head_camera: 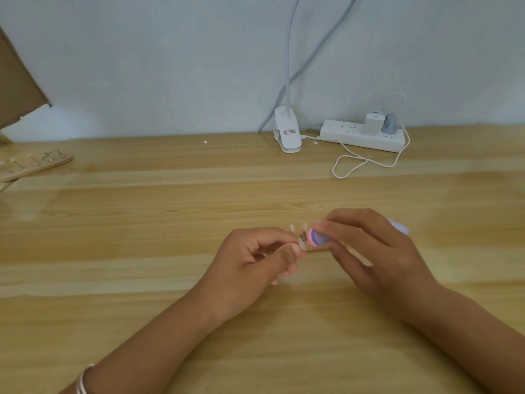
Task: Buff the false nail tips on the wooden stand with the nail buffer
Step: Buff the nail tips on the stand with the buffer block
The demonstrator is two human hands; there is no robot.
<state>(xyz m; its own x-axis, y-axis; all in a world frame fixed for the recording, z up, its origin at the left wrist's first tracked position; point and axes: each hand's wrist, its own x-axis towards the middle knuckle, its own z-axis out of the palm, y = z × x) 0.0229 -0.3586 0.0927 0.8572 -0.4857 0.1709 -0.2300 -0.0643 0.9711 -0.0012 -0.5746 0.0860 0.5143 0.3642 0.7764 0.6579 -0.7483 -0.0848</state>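
My left hand (pixel 257 258) pinches a small metal clip holder (pixel 301 239) between thumb and forefinger at the table's middle. Pale false nail tips (pixel 298 226) stick up just above it. My right hand (pixel 372 250) grips a pink-and-purple nail buffer (pixel 402 239), whose rounded end touches the nail tip beside my left fingertips. The buffer's far end pokes out behind my right hand. Whatever stand lies under my hands is hidden by them.
A second wooden stand (pixel 37 166) with several clip holders lies at the far left of the wooden table (pixel 142 251). A white clip lamp (pixel 287 132), a power strip (pixel 362 136) with chargers and a looped white cable (pixel 352 166) sit by the wall. Cardboard (pixel 17 86) leans at left.
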